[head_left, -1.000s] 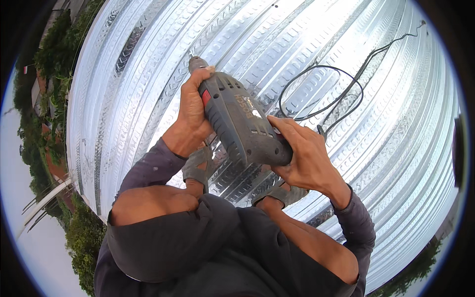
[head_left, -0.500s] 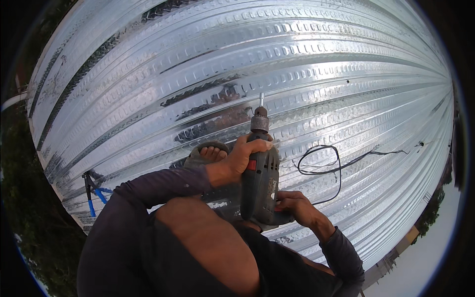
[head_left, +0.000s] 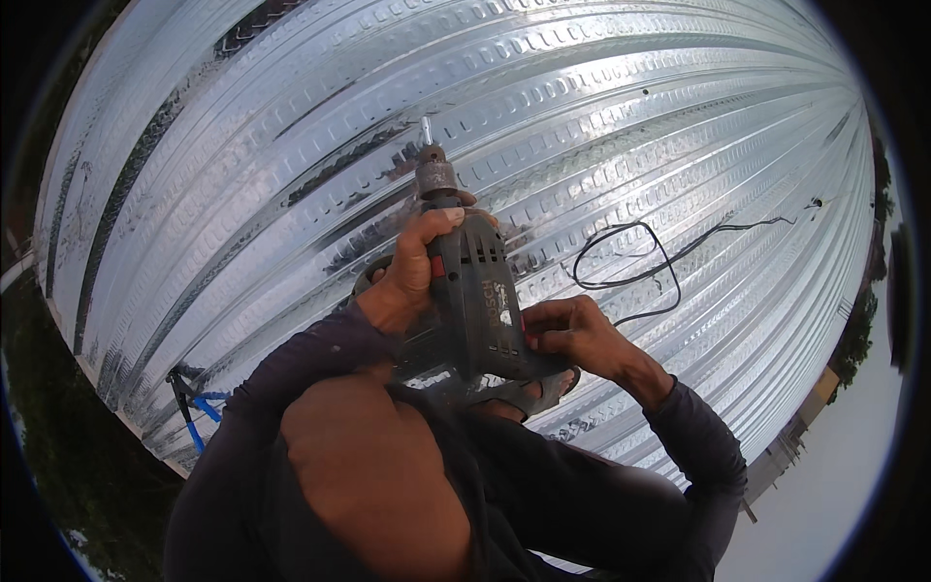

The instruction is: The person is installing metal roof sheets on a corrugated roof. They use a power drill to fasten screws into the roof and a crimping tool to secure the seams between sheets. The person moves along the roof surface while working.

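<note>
A dark grey power drill (head_left: 467,291) is held over the metal sheeting, its chuck (head_left: 436,177) and silver bit (head_left: 427,133) aimed away from me. My left hand (head_left: 412,257) is wrapped round the drill's body just behind the chuck, thumb across the top. At the rear right side my right hand (head_left: 587,335) is closed, fingertips pressed on a small red part. The palm side of both hands is hidden. The bit's tip appears free of any screw.
Ribbed, shiny metal sheets (head_left: 679,184) spread all round. A black cord (head_left: 621,283) lies looped to the right. At left rests a blue-handled tool (head_left: 196,434), partly behind my sleeve. A sandalled foot (head_left: 548,393) is beside the drill. Trees (head_left: 58,427) lie past the left edge.
The drill and both hands have moved up and left in view. The right hand has shifted to a fingertip hold at the red part. A foot now shows beside the drill.
</note>
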Available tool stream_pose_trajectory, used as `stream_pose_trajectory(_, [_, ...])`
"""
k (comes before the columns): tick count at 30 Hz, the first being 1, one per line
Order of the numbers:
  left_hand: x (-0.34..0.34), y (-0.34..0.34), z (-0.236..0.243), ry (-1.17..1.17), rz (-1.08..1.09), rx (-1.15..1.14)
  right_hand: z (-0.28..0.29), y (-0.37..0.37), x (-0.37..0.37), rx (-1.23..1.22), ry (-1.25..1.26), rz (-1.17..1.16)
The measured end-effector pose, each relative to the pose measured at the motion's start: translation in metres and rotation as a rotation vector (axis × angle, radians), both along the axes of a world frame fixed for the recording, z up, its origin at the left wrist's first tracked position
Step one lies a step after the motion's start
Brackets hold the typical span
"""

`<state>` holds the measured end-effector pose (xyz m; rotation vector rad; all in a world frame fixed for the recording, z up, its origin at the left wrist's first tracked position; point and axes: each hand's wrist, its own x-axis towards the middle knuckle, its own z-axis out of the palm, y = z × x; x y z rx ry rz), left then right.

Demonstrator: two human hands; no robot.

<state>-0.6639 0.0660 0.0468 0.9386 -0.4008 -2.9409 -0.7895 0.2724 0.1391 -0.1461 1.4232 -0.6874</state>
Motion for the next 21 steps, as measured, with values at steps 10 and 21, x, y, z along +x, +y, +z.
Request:
stream_pose_trajectory(10, [0.002,0.003,0.003,0.122,-0.046,-0.067,-0.005,-0.011,-0.004,-0.122,-0.104,0.157])
stream_pose_trajectory(21, [0.007,0.019,-0.013,0.012,-0.147,-0.06,-0.026,0.03,0.011,0.122,-0.51,-0.167])
